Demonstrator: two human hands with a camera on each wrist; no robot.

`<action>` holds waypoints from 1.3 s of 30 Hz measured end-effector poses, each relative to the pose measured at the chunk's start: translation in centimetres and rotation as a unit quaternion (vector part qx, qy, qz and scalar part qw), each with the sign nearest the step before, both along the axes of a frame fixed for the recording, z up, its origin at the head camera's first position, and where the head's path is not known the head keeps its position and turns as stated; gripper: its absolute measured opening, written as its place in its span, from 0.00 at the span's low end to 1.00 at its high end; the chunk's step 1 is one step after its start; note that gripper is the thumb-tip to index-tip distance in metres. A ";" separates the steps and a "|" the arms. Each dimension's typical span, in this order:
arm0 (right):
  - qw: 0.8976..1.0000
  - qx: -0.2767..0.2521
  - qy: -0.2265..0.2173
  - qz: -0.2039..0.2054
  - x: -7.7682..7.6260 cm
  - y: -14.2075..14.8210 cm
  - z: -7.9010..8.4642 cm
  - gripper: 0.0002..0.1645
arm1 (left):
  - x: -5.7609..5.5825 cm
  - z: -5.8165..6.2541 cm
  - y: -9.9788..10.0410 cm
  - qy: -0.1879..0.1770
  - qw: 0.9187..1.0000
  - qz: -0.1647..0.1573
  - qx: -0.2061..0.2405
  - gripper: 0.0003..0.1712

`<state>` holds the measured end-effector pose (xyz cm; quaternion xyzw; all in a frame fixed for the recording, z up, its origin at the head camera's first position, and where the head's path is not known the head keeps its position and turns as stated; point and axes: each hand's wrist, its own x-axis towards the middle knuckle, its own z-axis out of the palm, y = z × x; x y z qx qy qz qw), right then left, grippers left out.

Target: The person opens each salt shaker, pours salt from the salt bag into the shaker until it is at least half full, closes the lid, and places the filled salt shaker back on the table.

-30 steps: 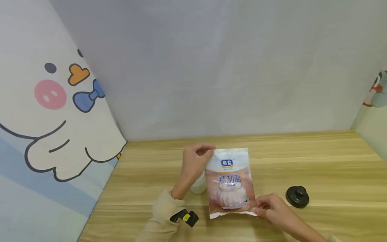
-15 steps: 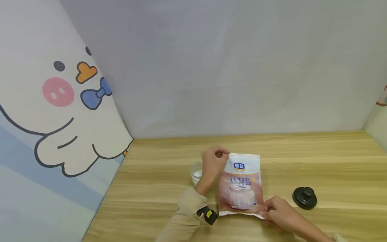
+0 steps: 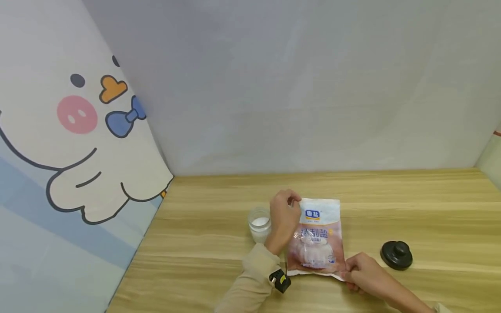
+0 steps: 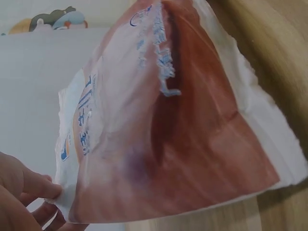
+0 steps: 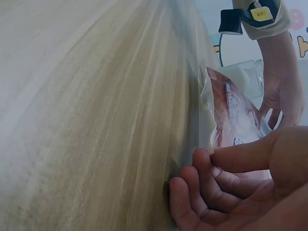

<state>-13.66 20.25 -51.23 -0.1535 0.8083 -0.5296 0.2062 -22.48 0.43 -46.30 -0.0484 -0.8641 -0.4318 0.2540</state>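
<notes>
A pink and white bag of salt lies face up near the table's front, its blue logo toward the far end. My left hand pinches its far left corner between thumb and fingers; the left wrist view shows that grip on the bag's pale edge. At the near right corner, my right hand pinches the crimped white seam, thumb against forefinger, as the right wrist view shows. Just left of my left hand stands an open glass jar with white contents, partly hidden by that wrist.
A black round lid with a knob lies on the wood-grain table, right of the bag. A pale grey backdrop rises behind the table. A cartoon-printed sheet borders the left side.
The bag, held by both hands, has shifted right and come down flatter on the table. The glass jar now shows more beside the left hand. The head view has turned slightly.
</notes>
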 end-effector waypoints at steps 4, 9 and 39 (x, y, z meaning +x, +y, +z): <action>1.000 0.003 0.010 0.000 0.0 -0.1 0.2 0.10 | 0.1 0.0 0.0 -0.010 1.000 0.004 -0.017 0.11; 1.000 0.005 0.003 -0.011 0.1 -0.1 0.5 0.06 | 0.8 -0.1 -0.1 -0.092 0.995 -0.011 -0.023 0.11; 0.982 0.035 -0.016 -0.186 1.4 -0.4 0.8 0.10 | 3.1 -1.5 -1.1 -0.212 0.976 -0.044 -0.034 0.26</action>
